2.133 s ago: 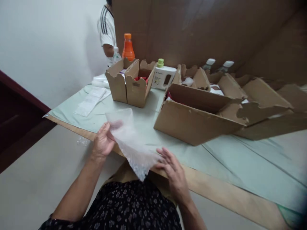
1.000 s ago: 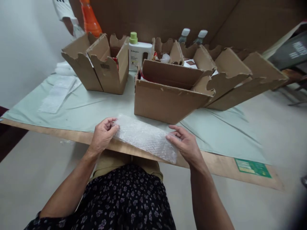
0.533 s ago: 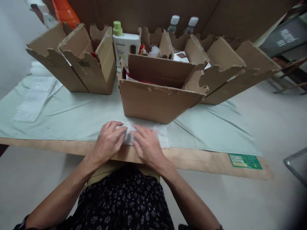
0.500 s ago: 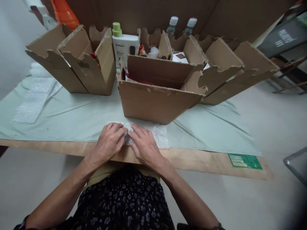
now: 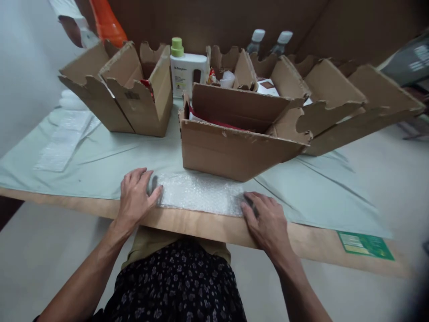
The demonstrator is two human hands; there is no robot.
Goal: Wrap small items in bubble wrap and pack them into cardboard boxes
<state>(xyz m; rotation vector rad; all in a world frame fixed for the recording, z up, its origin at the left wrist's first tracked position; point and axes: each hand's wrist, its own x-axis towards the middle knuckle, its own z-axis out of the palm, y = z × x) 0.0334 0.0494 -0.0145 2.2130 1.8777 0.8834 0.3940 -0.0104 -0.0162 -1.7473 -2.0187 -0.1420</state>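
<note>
The clear rectangular sheet of bubble wrap lay flat along the near edge of the wooden tabletop, its long axis running left to right. The left hand, flat and unclenched, pressed its left end. The right hand, equally spread, pressed its right end.

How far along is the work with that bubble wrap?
Done: the bubble wrap sheet lies spread flat along the table edge. In hand: the left hand and right hand press down its two ends. Left, it seems: nothing lies on the sheet yet, and the open cardboard box behind it holds items.
</note>
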